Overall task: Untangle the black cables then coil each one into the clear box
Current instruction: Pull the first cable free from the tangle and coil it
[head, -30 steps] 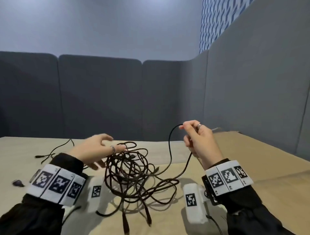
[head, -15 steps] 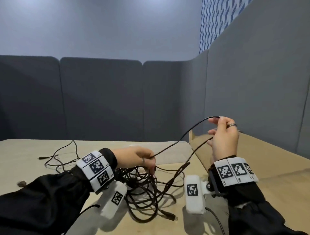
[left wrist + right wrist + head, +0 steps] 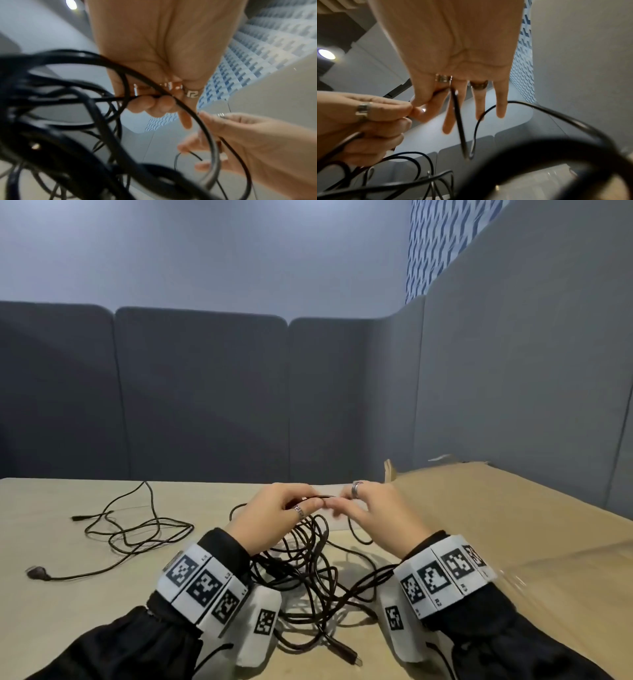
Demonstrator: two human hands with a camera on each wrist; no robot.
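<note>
The left hand (image 3: 274, 515) and the right hand (image 3: 373, 511) both pinch one thin black cable (image 3: 322, 497) above the tangled black cable pile (image 3: 301, 573) on the beige worktop (image 3: 68, 604).

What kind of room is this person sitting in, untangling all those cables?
Probably an office booth or a data-recording workstation. A light wooden table is fenced by grey padded partition panels, with a plain wall and a blue patterned panel above. Both wrists carry bands of printed square markers, which suggests a recording setup.
</note>
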